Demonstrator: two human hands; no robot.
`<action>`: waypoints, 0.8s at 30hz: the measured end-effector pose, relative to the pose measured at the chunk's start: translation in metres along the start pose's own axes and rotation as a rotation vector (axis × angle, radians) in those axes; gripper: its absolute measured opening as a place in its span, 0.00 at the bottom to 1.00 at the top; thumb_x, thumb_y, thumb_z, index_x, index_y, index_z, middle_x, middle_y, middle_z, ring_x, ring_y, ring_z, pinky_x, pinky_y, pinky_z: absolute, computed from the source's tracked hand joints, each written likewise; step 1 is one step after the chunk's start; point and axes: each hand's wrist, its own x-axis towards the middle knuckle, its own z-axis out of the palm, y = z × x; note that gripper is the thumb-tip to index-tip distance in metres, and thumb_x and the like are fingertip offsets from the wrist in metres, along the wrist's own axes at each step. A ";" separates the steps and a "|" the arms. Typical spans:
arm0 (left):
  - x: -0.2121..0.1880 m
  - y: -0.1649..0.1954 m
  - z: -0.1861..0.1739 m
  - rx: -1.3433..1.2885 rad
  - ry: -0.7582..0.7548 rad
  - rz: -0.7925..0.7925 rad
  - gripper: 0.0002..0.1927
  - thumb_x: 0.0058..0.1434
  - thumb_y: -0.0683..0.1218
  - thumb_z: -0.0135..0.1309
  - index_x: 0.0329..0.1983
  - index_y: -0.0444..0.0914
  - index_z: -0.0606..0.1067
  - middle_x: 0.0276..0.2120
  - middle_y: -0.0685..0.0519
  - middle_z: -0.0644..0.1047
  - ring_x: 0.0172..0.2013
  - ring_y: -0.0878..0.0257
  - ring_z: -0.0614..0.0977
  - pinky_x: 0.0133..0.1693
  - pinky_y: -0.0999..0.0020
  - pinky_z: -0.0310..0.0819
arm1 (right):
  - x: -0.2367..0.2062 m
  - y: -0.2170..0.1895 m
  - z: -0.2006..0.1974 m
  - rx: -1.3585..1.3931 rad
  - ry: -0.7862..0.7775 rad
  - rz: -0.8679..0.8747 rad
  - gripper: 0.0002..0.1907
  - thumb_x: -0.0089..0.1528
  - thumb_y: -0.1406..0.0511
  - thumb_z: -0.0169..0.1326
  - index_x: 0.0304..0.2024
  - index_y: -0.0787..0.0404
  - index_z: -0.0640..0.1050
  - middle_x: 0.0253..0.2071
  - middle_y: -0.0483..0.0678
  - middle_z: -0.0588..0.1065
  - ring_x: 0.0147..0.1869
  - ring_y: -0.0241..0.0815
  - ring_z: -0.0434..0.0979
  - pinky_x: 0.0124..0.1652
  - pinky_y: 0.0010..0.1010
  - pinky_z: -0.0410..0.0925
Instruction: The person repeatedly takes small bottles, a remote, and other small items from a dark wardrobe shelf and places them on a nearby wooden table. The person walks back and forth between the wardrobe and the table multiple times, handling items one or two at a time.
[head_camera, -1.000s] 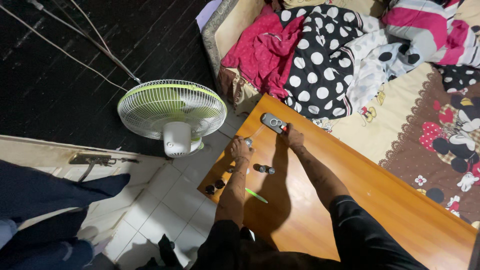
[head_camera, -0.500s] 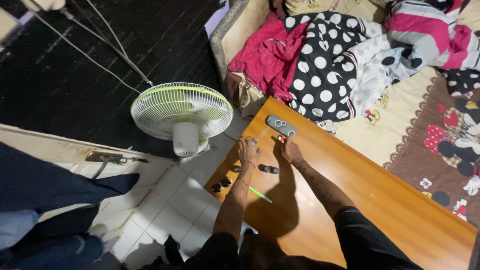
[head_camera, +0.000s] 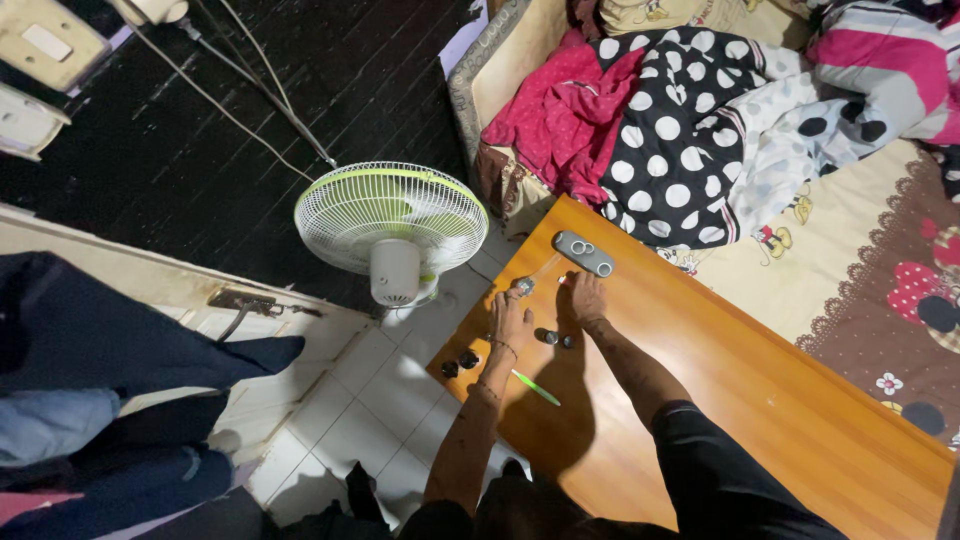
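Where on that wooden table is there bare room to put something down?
The table is bare along its long stretch right of the right hand, toward the bedding. It is crowded at the far corner: the grey case, both hands, left hand, small dark parts and a green stick.
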 end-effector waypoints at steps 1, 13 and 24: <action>-0.002 0.001 -0.003 -0.007 0.002 0.006 0.27 0.54 0.44 0.62 0.56 0.37 0.69 0.50 0.39 0.72 0.55 0.40 0.72 0.56 0.48 0.66 | -0.001 0.001 -0.002 -0.032 0.051 -0.051 0.17 0.66 0.57 0.50 0.54 0.58 0.69 0.54 0.56 0.71 0.60 0.57 0.72 0.54 0.49 0.64; -0.040 0.018 -0.026 -0.218 0.024 0.136 0.11 0.63 0.50 0.60 0.37 0.37 0.74 0.40 0.48 0.76 0.45 0.48 0.78 0.49 0.53 0.72 | -0.069 0.027 -0.044 0.464 0.256 0.045 0.13 0.60 0.66 0.62 0.46 0.62 0.79 0.46 0.58 0.74 0.54 0.59 0.72 0.54 0.48 0.66; -0.132 0.057 -0.048 -0.262 -0.116 0.393 0.13 0.61 0.44 0.55 0.48 0.36 0.73 0.47 0.44 0.75 0.50 0.44 0.76 0.51 0.50 0.68 | -0.251 0.070 -0.082 0.610 0.439 0.298 0.14 0.64 0.60 0.62 0.32 0.66 0.77 0.39 0.53 0.80 0.47 0.50 0.78 0.48 0.41 0.70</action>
